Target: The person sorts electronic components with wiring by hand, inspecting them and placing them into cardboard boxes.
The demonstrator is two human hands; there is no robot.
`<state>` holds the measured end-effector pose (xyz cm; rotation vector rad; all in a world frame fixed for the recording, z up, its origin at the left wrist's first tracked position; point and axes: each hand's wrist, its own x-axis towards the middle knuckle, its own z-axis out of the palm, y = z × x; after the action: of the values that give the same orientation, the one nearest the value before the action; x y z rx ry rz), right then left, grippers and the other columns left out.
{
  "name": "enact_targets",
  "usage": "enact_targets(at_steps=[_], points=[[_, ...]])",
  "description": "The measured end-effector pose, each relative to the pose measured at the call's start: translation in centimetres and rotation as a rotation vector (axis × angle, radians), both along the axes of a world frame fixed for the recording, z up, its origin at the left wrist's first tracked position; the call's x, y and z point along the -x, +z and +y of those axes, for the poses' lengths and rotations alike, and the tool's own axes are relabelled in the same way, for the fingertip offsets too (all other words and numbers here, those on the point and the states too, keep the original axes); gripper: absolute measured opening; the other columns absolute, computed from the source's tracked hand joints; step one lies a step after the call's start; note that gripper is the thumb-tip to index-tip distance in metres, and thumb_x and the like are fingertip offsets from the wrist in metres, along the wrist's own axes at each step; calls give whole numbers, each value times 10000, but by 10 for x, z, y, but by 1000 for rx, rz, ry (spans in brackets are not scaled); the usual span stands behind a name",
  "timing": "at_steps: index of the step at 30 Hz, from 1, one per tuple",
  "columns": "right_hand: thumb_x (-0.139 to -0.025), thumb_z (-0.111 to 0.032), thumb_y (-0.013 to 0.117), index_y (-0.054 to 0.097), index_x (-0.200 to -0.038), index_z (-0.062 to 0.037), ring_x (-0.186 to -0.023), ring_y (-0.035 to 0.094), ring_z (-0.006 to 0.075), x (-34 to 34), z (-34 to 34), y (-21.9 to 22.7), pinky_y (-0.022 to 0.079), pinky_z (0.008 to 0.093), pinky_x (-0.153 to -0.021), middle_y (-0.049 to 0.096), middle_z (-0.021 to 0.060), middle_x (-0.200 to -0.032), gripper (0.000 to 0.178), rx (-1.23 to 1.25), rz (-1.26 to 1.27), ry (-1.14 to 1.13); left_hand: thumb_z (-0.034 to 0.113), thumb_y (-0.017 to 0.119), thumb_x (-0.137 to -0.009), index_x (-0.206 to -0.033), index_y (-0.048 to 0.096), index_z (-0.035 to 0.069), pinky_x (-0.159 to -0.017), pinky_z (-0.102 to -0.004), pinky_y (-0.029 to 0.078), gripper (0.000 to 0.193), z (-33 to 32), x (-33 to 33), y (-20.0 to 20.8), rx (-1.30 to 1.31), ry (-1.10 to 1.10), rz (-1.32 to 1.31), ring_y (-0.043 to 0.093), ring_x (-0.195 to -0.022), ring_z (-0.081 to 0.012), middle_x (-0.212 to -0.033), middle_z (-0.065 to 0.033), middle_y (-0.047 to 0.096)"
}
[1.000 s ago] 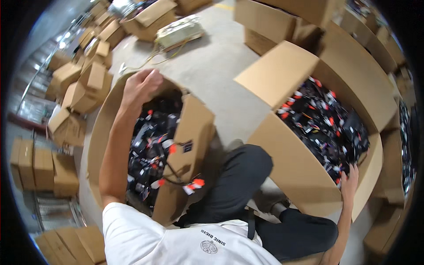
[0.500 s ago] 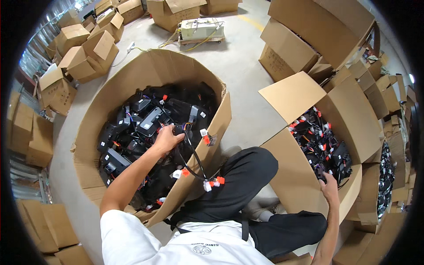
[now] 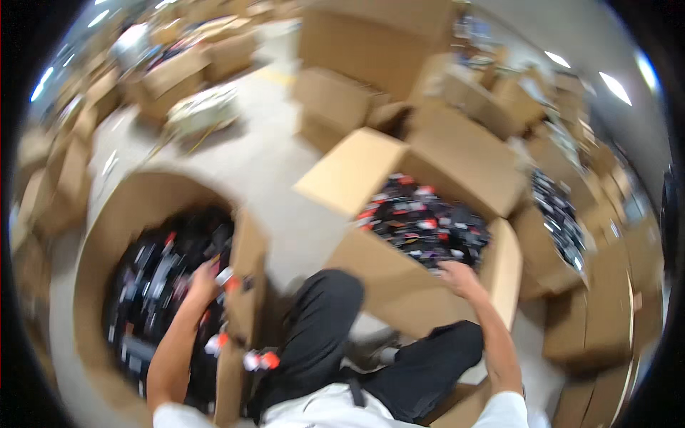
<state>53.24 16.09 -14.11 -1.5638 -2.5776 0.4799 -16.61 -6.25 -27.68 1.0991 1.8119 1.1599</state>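
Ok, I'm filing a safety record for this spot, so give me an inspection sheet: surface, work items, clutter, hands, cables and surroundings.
Surface: pale floor between the left box and the right box, both open cardboard.
Work items: black parts in both boxes, with red and white pieces among them.
Clutter: a boxy pale unit on the floor beyond the left box.
Hands: left hand at the left box's contents, right hand at the near edge of the right box's; blur hides any grip.
Cables: red-and-white connectors outside the left box's right wall; yellow cable by the pale unit.
Surroundings: many more cardboard boxes; ceiling lights.
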Motion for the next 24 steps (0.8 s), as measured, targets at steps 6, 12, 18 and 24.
enact_targets(at_steps=[6, 12, 18, 24], points=[[-949, -316, 587, 641, -1240, -42, -1113, 632, 370, -13, -20, 25, 496, 466, -962, 668, 190, -1182, 404, 35, -121, -46, 96, 711, -796, -1285, 610, 17, -823, -307, 517, 505, 2, -32, 147, -101, 72, 158, 635, -882, -177, -1043, -22, 667], [-956, -306, 614, 668, -1190, -28, -998, 667, 368, 35, -24, 77, 528, 413, -889, 701, 181, -1049, 367, -25, 327, 208, 138, 747, -800, -1326, 571, 41, -820, -305, 518, 563, 68, -98, 236, -651, 11, -90, 637, -885, -181, -1085, -22, 660], [-996, -271, 619, 415, -1450, 44, -1213, 554, 190, 131, -47, 206, 460, 366, -1008, 565, 159, -1333, 588, 196, 1394, 349, 258, 768, -869, -1367, 515, 97, -794, -305, 537, 582, 175, -290, 411, -816, -145, -385, 635, -913, -174, -1121, -27, 642], [-893, -201, 793, 619, -1250, 13, -973, 571, 80, 75, -32, 189, 491, 258, -870, 663, 10, -1060, 451, 146, 1414, -29, 396, 634, -948, -1305, 571, 108, -903, -412, 526, 463, 233, -421, 375, -375, -663, -940, 671, -997, -251, -1154, -42, 679]])
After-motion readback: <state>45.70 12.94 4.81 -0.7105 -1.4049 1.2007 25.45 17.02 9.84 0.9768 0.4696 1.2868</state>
